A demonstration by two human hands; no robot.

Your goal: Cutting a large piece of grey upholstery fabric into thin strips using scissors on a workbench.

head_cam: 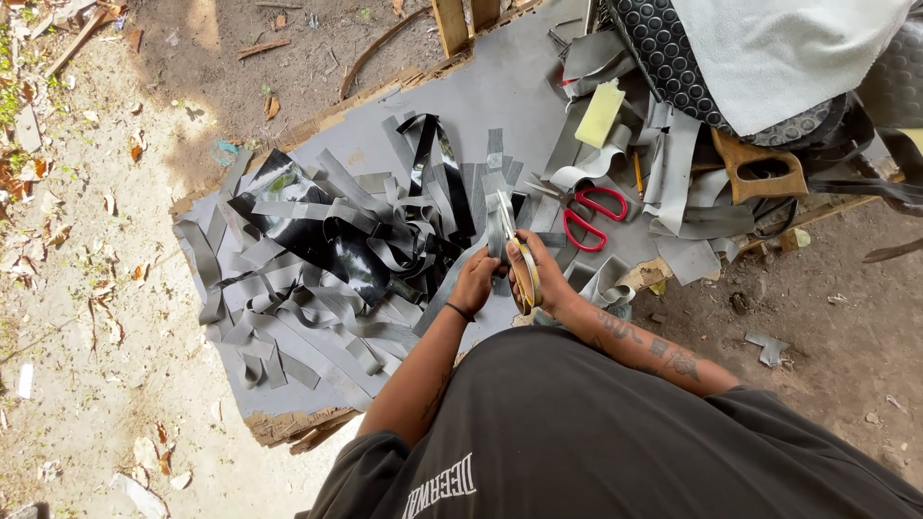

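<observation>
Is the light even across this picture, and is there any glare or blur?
Head view: uneven, with sunlit dirt ground at left and shaded work board; glare streaks on the glossy black sheet; both hands, left and right, look sharp.

One head-worn view looks steeply down, close over the grey worktable (500,96) (dirt ground (87,288) surrounding).

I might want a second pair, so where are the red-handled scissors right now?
In the head view, the red-handled scissors lie on the grey board, just beyond the right hand, beside a pencil.
</observation>
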